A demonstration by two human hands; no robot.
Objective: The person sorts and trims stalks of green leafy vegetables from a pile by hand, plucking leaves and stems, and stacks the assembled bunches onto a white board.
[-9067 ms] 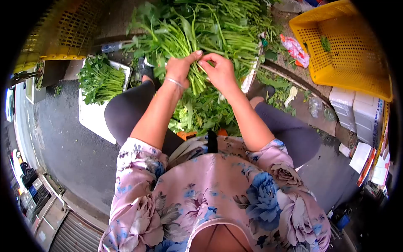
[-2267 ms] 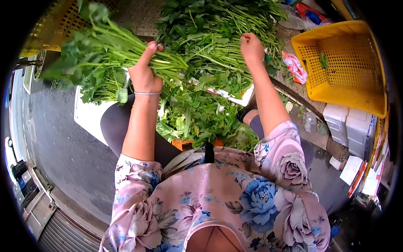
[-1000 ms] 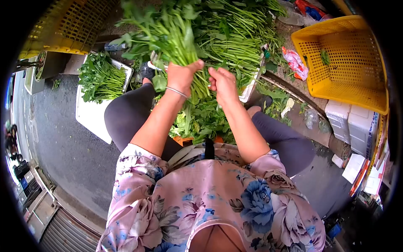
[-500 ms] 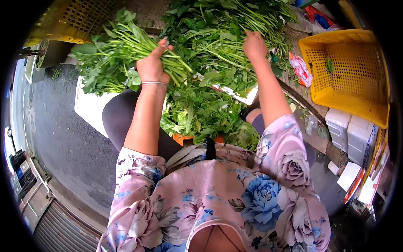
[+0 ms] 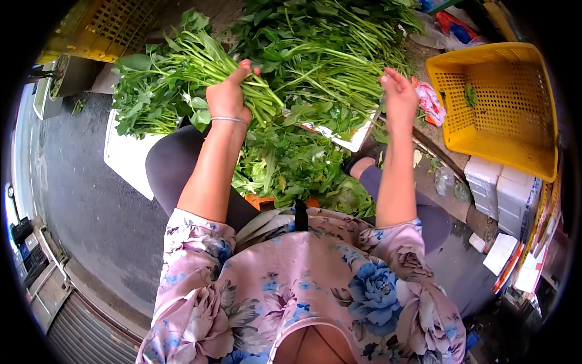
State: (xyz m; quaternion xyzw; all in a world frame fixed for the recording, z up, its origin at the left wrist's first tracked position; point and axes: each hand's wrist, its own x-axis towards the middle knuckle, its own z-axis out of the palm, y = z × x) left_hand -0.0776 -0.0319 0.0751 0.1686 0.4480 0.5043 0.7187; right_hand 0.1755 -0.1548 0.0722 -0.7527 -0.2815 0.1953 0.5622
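Note:
My left hand [image 5: 229, 98] is wrapped round a bunch of leafy green stems [image 5: 203, 60], its leaves toward the left and its cut ends toward the right. My right hand [image 5: 400, 100] is raised at the right end of a large pile of greens [image 5: 327, 67]; its fingers are partly curled and apart, and one stem tip seems to reach them. Whether they touch it I cannot tell. Between my knees lies a heap of loose leaves [image 5: 291, 161]. More greens [image 5: 148, 115] rest on a white board [image 5: 130, 159] at the left, partly behind the held bunch.
A yellow perforated basket [image 5: 500, 112] is at the right, with white foam boxes [image 5: 515, 197] below it. A red and white plastic bag [image 5: 429, 103] lies beside the basket. Another yellow basket [image 5: 109, 27] stands at the top left.
Since half a second ago my right hand has moved right and down, and its fingers have opened. My left hand has shifted slightly right, still holding its bunch.

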